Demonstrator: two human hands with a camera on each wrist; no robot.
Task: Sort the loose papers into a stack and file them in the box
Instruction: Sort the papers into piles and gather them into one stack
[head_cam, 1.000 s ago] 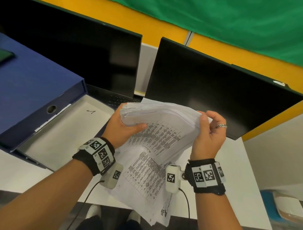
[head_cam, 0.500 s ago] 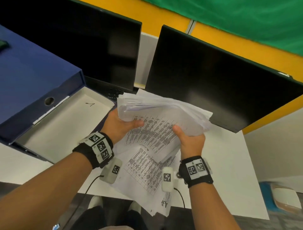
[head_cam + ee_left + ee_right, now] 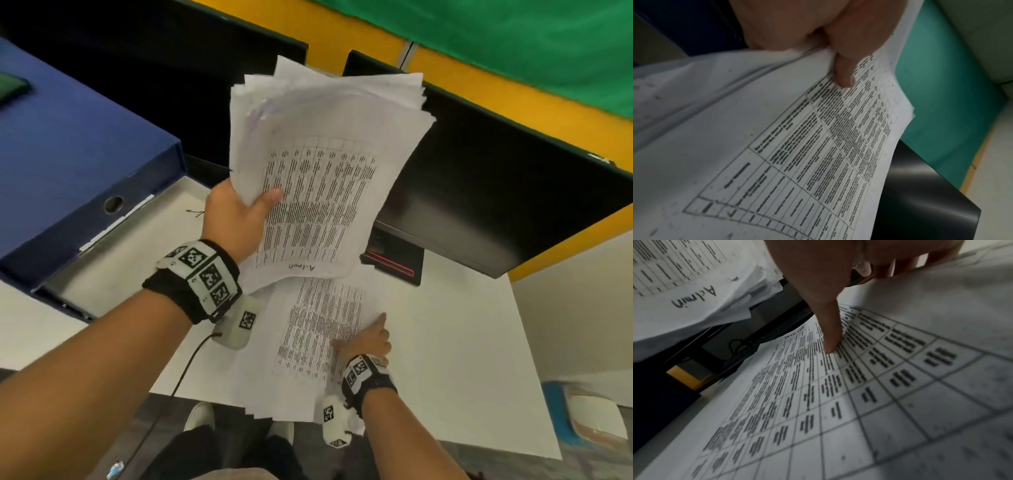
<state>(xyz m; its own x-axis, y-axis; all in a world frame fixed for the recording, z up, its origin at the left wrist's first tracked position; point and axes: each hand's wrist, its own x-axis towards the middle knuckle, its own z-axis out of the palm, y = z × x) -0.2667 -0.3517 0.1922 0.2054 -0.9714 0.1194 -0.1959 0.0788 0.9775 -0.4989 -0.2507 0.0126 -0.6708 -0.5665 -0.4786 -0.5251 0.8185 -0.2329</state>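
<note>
My left hand [image 3: 236, 212] grips a thick sheaf of printed papers [image 3: 325, 171] by its lower left edge, thumb [image 3: 844, 69] on the front sheet. The sheaf stands upright in the air before the monitors, its edges uneven. More printed papers [image 3: 315, 342] lie fanned on the white table, overhanging its front edge. My right hand [image 3: 368, 337] is at their right edge, thumb [image 3: 830, 337] on the top sheet [image 3: 838, 402]; the fingers seem tucked under the edge. The blue file box lies open at the left, lid [image 3: 68, 154] thrown back, grey inside [image 3: 144, 246] bare.
Two dark monitors [image 3: 154, 85] [image 3: 496, 171] stand close behind the papers. A black stand base with a red stripe [image 3: 394, 263] sits just beyond the table papers. Bare white table [image 3: 462, 359] extends to the right. Shoes show below the front edge.
The right hand has let go of the sheaf and dropped to the papers on the table. The left hand alone has raised the sheaf upright.
</note>
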